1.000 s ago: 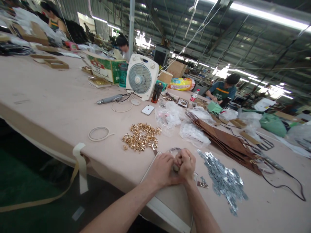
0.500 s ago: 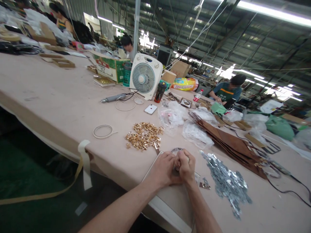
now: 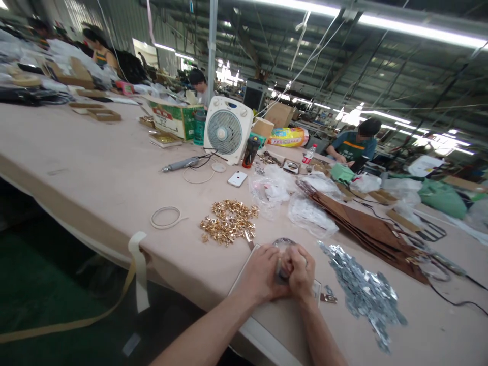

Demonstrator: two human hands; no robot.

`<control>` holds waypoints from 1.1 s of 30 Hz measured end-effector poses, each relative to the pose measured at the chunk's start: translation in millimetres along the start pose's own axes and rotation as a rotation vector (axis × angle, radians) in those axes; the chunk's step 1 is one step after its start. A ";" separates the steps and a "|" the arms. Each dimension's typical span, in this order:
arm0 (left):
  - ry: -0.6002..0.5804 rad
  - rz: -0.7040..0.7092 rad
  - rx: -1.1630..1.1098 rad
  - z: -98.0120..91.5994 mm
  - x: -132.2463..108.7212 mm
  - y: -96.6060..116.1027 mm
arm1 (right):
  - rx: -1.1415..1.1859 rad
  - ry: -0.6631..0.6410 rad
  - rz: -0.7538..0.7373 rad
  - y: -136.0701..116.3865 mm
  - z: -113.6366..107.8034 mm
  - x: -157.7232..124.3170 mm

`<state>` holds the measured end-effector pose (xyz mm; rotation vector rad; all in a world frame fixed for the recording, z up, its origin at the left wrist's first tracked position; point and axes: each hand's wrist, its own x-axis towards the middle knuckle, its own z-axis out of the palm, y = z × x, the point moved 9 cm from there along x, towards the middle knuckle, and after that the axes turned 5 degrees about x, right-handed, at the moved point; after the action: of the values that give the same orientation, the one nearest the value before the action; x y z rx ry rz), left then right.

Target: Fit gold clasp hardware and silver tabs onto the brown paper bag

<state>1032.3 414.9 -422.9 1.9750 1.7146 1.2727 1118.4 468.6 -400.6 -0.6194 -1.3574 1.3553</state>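
In the head view, the left hand (image 3: 263, 272) and right hand (image 3: 302, 272) meet over a pale board (image 3: 282, 317). Both have bent fingers; the knuckles hide what lies between them, so I cannot tell what either grasps. A brown strap end (image 3: 328, 298) with a metal piece sticks out just right of the grip, and another strap end (image 3: 250, 244) pokes out beyond the left hand; whether they are one strap is hidden. The strap looks light, flat and bendy, probably leather-like: best held flat near its metal end, where it should flex least. Beyond the grip, to its left, lie the gold fittings (image 3: 231, 221), likely hard, light and apt to tangle, so best pinched singly. Right of the grip, the silver plates (image 3: 364, 290) look thin, stiff and slippery; their edges seem the place to take hold.
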 end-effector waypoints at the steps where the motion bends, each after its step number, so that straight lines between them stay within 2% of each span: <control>1: 0.029 -0.005 -0.032 -4.9 -1.3 -0.9 | 0.090 0.047 0.021 -0.1 -5.8 0.1; 6: 0.178 -0.102 -0.146 -47.3 -16.9 -17.9 | 0.368 0.282 0.000 -19.3 -40.4 6.4; 8: 0.179 -0.144 -0.135 -62.8 -23.6 -26.6 | 0.425 0.322 0.015 -24.3 -42.9 15.5; 10: 0.131 -0.151 -0.120 -69.8 -26.7 -32.5 | 0.459 0.324 0.055 -23.1 -34.0 28.6; 14: 0.076 -0.153 -0.096 -67.2 -27.0 -40.4 | 0.445 0.280 0.164 3.3 2.0 53.3; 17: 0.077 -0.169 -0.120 -61.4 -26.4 -45.1 | 0.374 0.274 0.198 29.8 19.5 59.0; 22: 0.063 -0.238 -0.161 -57.8 -25.9 -56.1 | 0.376 0.253 0.248 55.1 25.2 55.3; 26: 0.059 -0.274 -0.163 -58.1 -24.9 -61.2 | 0.348 0.207 0.254 57.4 26.7 56.8; 33: 0.078 -0.260 -0.122 -57.9 -22.7 -60.0 | 0.278 0.176 0.275 63.7 34.4 59.0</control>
<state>950.6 391.6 -438.6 1.5947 1.8123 1.3393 1050.1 523.1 -433.7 -0.7347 -0.9450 1.6343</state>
